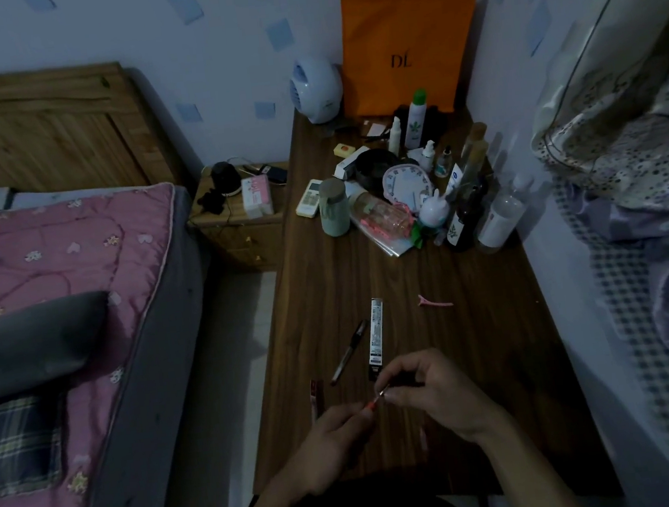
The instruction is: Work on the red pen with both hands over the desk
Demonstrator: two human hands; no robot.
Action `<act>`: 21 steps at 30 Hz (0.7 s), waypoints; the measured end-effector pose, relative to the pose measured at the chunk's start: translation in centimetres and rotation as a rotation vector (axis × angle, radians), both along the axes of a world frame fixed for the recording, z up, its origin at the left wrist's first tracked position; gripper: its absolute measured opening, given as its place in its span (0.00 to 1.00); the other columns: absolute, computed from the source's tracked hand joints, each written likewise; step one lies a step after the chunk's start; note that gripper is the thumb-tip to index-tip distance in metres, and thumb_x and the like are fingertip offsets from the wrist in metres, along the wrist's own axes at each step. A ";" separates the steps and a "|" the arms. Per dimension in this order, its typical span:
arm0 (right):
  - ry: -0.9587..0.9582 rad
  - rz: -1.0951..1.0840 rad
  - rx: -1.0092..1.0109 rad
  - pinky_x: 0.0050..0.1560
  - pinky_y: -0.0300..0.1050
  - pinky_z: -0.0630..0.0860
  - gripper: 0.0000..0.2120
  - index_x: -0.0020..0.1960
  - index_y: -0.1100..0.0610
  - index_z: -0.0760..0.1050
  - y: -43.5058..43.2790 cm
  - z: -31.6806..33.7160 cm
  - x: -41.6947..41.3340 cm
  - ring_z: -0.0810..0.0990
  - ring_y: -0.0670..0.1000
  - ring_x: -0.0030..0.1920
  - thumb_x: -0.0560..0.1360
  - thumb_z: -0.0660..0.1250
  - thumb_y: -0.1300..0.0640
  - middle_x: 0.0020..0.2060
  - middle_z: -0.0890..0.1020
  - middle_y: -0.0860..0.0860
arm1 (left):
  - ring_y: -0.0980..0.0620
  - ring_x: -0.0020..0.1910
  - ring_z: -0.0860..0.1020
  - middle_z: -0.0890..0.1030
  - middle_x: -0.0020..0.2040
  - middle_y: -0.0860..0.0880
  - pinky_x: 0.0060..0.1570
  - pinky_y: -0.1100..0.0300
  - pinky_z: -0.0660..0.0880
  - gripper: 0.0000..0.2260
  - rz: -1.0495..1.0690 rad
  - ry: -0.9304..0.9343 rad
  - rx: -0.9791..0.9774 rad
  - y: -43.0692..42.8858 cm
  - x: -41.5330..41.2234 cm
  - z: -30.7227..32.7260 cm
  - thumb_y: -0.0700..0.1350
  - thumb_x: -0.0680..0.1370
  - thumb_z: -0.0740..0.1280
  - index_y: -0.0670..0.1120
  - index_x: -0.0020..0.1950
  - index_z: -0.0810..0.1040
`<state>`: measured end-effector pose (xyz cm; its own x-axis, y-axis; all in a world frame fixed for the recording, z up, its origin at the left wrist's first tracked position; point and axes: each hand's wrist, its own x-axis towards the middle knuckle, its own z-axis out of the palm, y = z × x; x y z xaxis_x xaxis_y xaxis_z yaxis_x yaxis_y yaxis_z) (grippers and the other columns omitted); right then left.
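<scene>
Item one: a thin stick (376, 401) with a reddish tip, most likely a lip applicator, though it is too small and dim for us to be sure. We find it low at the table's six o'clock end, held above the wood between both hands. Our right hand (436, 396) pinches its upper end between thumb and curled fingers. Our left hand (331, 441) has curled fingers closed at the reddish tip, at about seven o'clock from the right.

Item two: a long narrow box (376, 338), printed, lying flat at twelve o'clock from the hands and near them. Just beside it, at its nine o'clock, lies a dark pen (349, 351), tilted. A small reddish tube (316, 397) lies at ten o'clock from our left hand. A pink hair clip (434, 302) rests at one o'clock, apart from the box.

Item three: the wooden table (503, 359) itself, with bottles, a clock and an orange bag (412, 36) crowded at its twelve o'clock end.
</scene>
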<state>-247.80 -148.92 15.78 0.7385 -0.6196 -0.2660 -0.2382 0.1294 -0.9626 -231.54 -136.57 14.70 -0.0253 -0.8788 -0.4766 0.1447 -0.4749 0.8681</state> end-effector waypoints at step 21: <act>0.141 -0.025 -0.146 0.44 0.43 0.78 0.09 0.39 0.48 0.82 1.2 1.6 0.6 0.82 0.43 0.41 0.67 0.74 0.43 0.37 0.84 0.46 | 0.58 0.24 0.62 0.67 0.27 0.57 0.23 0.66 0.60 0.15 -0.060 0.175 0.010 0.1 0.5 0.0 0.60 0.75 0.67 0.52 0.35 0.74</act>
